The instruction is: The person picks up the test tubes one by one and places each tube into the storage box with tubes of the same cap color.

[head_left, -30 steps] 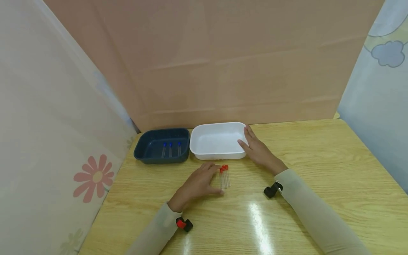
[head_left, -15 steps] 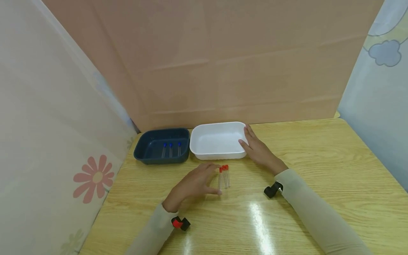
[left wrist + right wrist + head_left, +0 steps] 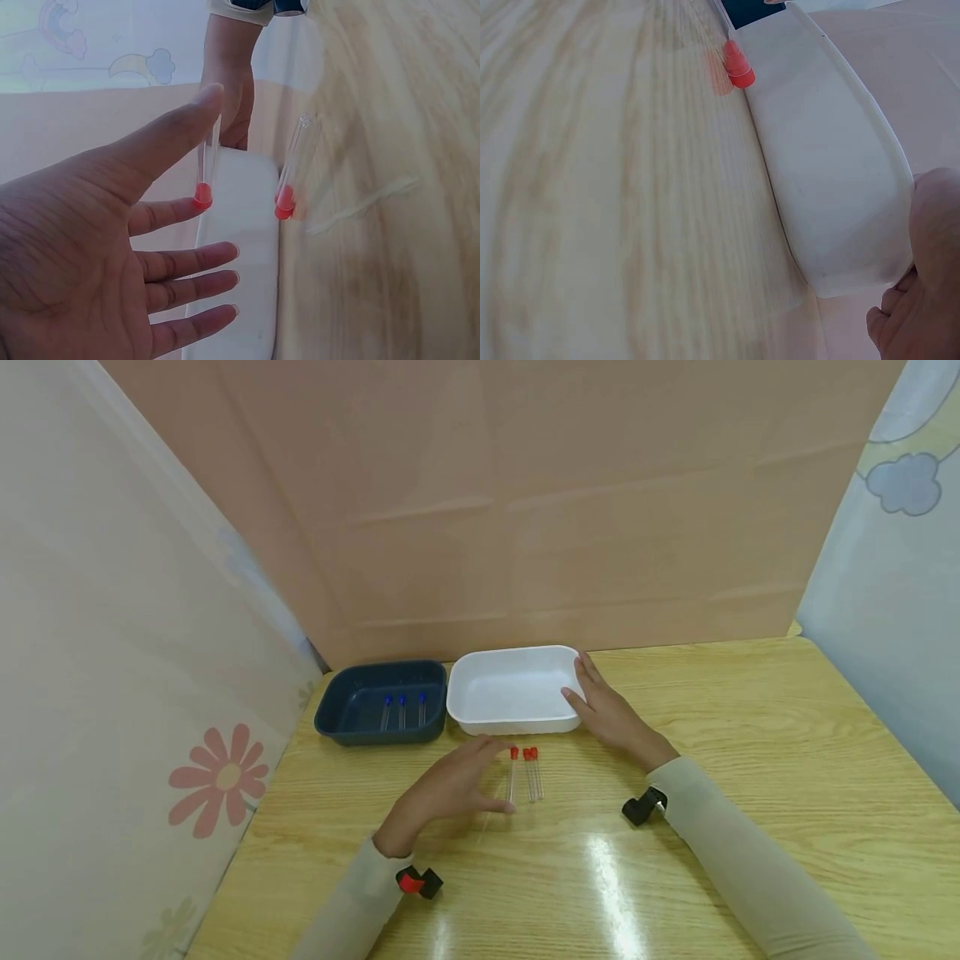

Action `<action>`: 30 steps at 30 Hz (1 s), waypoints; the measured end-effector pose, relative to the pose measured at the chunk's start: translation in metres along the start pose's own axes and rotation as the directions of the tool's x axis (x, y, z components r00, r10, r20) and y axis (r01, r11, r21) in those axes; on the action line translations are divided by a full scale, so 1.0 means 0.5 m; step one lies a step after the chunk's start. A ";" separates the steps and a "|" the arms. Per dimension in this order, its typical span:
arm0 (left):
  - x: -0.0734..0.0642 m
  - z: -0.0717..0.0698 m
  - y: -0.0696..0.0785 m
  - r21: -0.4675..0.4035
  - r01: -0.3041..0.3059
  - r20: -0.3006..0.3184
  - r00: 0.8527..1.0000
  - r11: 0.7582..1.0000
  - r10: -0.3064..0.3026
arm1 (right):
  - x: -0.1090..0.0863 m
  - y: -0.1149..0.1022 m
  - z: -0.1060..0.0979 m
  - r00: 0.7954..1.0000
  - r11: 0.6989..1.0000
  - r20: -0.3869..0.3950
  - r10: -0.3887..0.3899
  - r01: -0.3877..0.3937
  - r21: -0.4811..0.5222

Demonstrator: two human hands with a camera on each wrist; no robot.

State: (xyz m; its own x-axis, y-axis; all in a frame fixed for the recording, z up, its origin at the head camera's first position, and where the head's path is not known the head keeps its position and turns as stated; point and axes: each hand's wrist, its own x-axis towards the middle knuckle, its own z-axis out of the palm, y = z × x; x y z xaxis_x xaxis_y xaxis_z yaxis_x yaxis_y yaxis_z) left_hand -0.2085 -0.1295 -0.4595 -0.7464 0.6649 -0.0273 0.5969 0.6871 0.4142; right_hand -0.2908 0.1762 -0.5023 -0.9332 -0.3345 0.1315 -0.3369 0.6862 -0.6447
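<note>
My left hand (image 3: 457, 785) pinches a clear test tube (image 3: 512, 781) with a red cap, its thumb at the glass end and index finger at the cap. In the left wrist view this tube (image 3: 208, 161) spans the gap between those fingertips, and the other fingers are extended. Right of it, two more red-capped test tubes (image 3: 533, 777) lie side by side on the table. My right hand (image 3: 611, 714) grips the right end of a white plastic basin (image 3: 517, 724), thumb over the rim and other fingers along the outside.
Left of the white basin, right beside it, stands a dark blue basin (image 3: 390, 737) holding 3 blue-capped test tubes (image 3: 402, 714). Both stand on the wooden table (image 3: 735, 718), near a tan backdrop (image 3: 540, 527) at its far edge. A floral cloth (image 3: 135, 652) hangs at the left.
My left hand has drawn one red-capped test tube leftward, away from the other two, and its wrist has shifted left. My right hand has stayed on the white basin.
</note>
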 end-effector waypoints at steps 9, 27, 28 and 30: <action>-0.006 -0.020 0.002 -0.060 0.018 -0.024 1.000 0.998 -0.019 | -0.007 0.002 -0.005 1.000 1.000 0.005 0.011 -0.012 0.001; -0.023 -0.051 -0.004 -0.067 -0.024 -0.134 0.991 0.997 0.014 | 0.001 0.002 0.000 1.000 1.000 0.006 0.000 0.000 0.016; -0.024 -0.054 -0.005 -0.065 -0.026 -0.139 0.990 0.998 0.017 | 0.001 0.001 0.000 1.000 1.000 0.004 0.001 -0.001 0.019; -0.025 -0.058 -0.008 -0.053 -0.029 -0.143 0.989 0.998 0.021 | 0.000 0.001 0.001 1.000 1.000 0.002 -0.002 0.001 0.019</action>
State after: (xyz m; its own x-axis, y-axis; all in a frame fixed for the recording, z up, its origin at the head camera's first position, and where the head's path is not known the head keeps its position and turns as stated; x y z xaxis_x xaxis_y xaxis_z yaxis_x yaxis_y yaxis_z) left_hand -0.2099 -0.1489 -0.4347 -0.7680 0.6305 0.1124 0.6022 0.6510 0.4622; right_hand -0.2908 0.1763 -0.5029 -0.9324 -0.3369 0.1309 -0.3358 0.6733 -0.6587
